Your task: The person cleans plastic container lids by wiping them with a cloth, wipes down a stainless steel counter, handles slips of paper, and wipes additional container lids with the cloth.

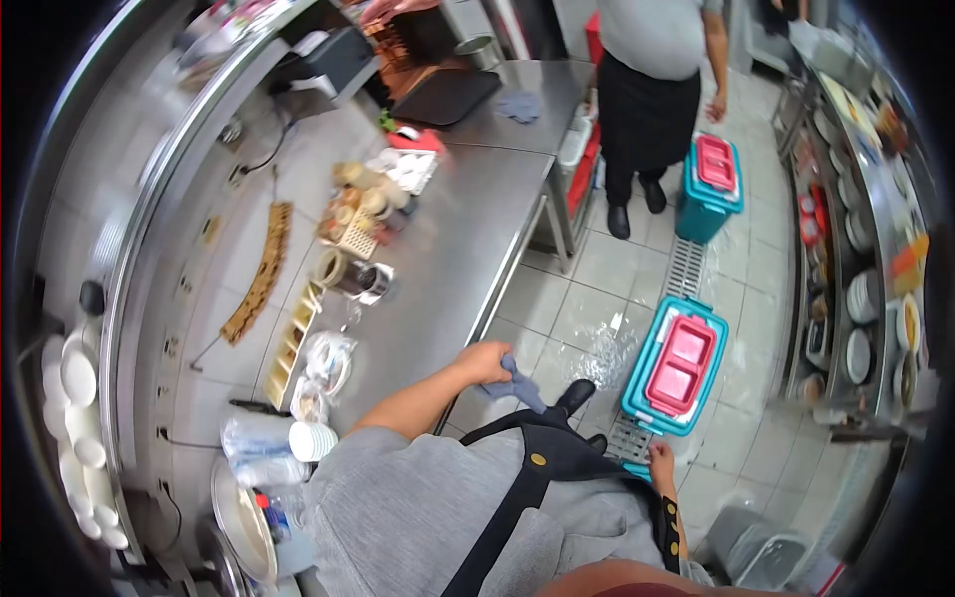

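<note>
My left hand point(484, 364) is closed on a grey-blue cloth point(514, 386), which hangs from my fingers beside the steel counter's edge. My right hand point(661, 464) is low at my other side, its small, partly seen fingers curled; whether they hold anything is unclear. Just beyond it, on the floor, stands a teal bin point(637, 408) with a pink lidded container point(681, 364) on top. A bit of another teal thing point(635, 471) shows beside my right hand, mostly hidden by my body.
Condiment bottles point(373, 204), clear jars point(348, 274) and stacked cups point(312, 441) line the steel counter point(438, 259). A co-worker point(652, 99) in a black apron stands ahead by another teal bin point(708, 199). Shelves of dishes point(858, 298) run along the right. The tiled floor point(597, 318) looks wet.
</note>
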Demonstrator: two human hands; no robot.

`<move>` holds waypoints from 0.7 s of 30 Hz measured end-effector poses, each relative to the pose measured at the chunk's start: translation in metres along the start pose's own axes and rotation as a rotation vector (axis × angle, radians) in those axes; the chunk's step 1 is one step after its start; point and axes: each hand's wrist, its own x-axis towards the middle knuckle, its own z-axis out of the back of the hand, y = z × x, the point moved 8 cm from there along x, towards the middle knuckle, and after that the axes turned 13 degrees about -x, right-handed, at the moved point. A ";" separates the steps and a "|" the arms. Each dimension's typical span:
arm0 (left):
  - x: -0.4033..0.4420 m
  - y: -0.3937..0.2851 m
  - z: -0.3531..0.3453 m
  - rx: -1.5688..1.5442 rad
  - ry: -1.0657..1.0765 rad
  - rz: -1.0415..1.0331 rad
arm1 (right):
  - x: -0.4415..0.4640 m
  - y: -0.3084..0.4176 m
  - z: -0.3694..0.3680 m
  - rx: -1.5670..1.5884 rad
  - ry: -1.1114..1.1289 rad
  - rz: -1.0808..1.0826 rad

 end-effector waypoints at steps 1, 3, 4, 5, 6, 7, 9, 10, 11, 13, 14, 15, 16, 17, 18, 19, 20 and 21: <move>-0.010 -0.002 0.029 -0.041 -0.064 0.009 | -0.002 -0.007 0.009 -0.027 -0.006 -0.025; -0.025 -0.008 0.083 -0.090 -0.138 0.008 | -0.004 -0.011 0.027 -0.145 -0.065 -0.046; -0.033 -0.008 0.116 -0.079 -0.194 0.008 | -0.002 -0.007 0.030 -0.182 -0.088 -0.056; -0.038 -0.005 0.142 -0.066 -0.248 0.009 | -0.001 -0.004 0.032 -0.210 -0.104 -0.069; -0.040 0.002 0.160 -0.066 -0.260 0.004 | -0.002 0.000 0.032 -0.236 -0.114 -0.094; -0.042 0.012 0.180 -0.077 -0.314 0.026 | -0.002 0.005 0.029 -0.250 -0.113 -0.114; -0.044 0.032 0.212 -0.131 -0.327 0.149 | -0.003 0.014 0.022 -0.270 -0.115 -0.152; -0.040 0.044 0.221 -0.131 -0.328 0.141 | -0.004 0.017 0.017 -0.278 -0.109 -0.168; -0.036 0.059 0.229 -0.054 -0.366 0.136 | -0.002 0.021 0.012 -0.286 -0.107 -0.176; -0.036 0.078 0.244 0.086 -0.443 0.249 | -0.001 0.033 -0.001 -0.288 -0.092 -0.183; -0.034 0.082 0.262 0.080 -0.532 0.214 | 0.000 0.038 -0.006 -0.290 -0.084 -0.187; -0.035 0.076 0.289 0.074 -0.620 0.182 | 0.000 0.045 -0.013 -0.291 -0.075 -0.188; -0.036 0.074 0.317 0.019 -0.767 0.134 | 0.001 0.050 -0.018 -0.294 -0.070 -0.189; -0.036 0.074 0.343 -0.036 -0.911 0.087 | 0.002 0.055 -0.023 -0.295 -0.063 -0.188; -0.032 0.078 0.371 -0.035 -1.060 -0.016 | 0.003 0.059 -0.028 -0.294 -0.056 -0.189; -0.030 0.083 0.399 -0.033 -1.209 -0.125 | 0.005 0.064 -0.032 -0.293 -0.050 -0.187; -0.030 0.080 0.427 -0.088 -1.280 -0.196 | 0.007 0.068 -0.036 -0.295 -0.048 -0.183; -0.033 0.073 0.456 -0.144 -1.349 -0.271 | 0.009 0.071 -0.037 -0.294 -0.047 -0.185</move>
